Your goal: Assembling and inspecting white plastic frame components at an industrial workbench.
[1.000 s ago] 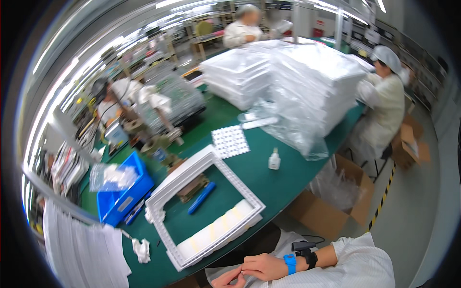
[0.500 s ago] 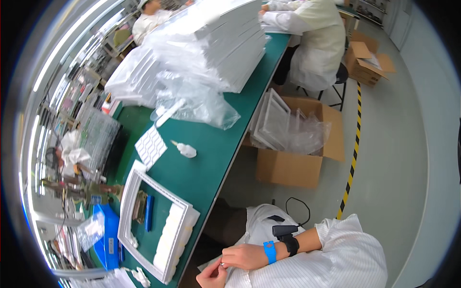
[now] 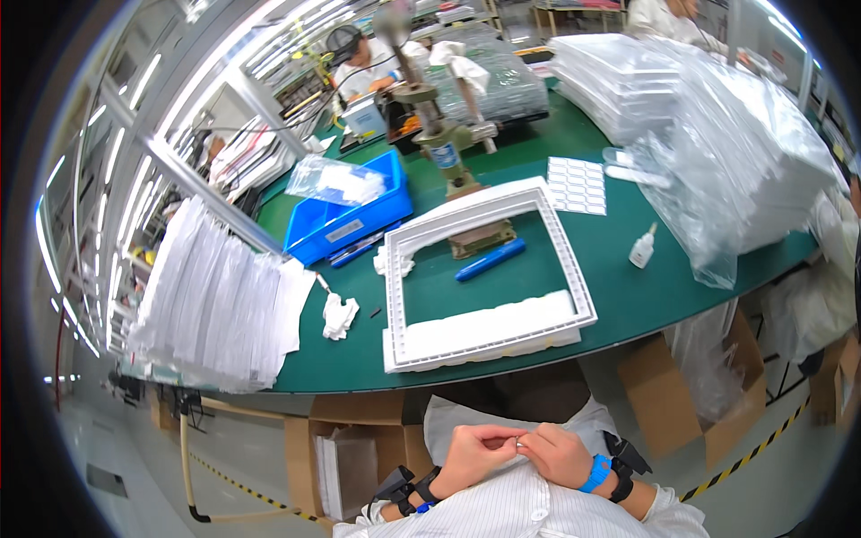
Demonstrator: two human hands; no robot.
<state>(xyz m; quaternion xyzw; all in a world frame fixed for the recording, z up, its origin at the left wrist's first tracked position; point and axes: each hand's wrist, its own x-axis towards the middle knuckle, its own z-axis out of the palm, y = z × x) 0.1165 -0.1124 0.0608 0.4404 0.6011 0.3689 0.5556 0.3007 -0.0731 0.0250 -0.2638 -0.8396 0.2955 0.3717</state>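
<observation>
My left hand (image 3: 473, 459) and my right hand (image 3: 558, 454) meet in front of my body, below the table's near edge. Their fingertips are pinched together around a tiny shiny piece (image 3: 518, 442), too small to name. On the green table ahead lies a white rectangular plastic frame (image 3: 569, 255), its near side resting on white padding (image 3: 489, 325). Through its opening show a blue marker pen (image 3: 491, 260) and the metal base (image 3: 482, 239) of a bench press (image 3: 439, 148). Neither hand touches the frame.
A blue bin (image 3: 348, 220) and a tall stack of white sheets (image 3: 215, 305) stand to the left. Rightward are a label sheet (image 3: 577, 186), a small dropper bottle (image 3: 642, 249) and plastic-wrapped stacks (image 3: 744, 134). Cardboard boxes (image 3: 662, 394) sit below the table. Co-workers work beyond.
My view has swung left from the table's right end and aisle to face the frame. Both hands now appear centrally, still pinched together at the fingertips.
</observation>
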